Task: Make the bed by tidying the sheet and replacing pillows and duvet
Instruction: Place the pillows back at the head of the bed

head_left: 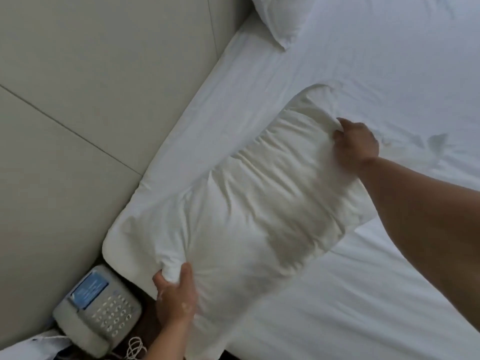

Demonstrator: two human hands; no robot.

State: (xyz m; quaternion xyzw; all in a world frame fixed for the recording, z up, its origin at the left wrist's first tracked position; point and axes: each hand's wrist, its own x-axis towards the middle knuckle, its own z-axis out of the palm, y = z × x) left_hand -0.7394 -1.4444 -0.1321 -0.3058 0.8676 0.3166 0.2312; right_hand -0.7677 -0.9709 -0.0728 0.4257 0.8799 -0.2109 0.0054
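Pillow-replacing step: left hand [174,294] pinches the near corner of the pillow [259,203], right hand [355,144] grips its far edge (it lies askew on the sheet [363,61], at the bed's corner) — next it likely needs squaring against the headboard [78,100].

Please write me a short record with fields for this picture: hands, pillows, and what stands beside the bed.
left hand: grips near end of the pillow
right hand: grips its far end
pillow: over a corner of the sheet; lifted or resting, cannot tell
second pillow: on the sheet, near the headboard
beside bed: telephone with coiled cord
duvet: not in view
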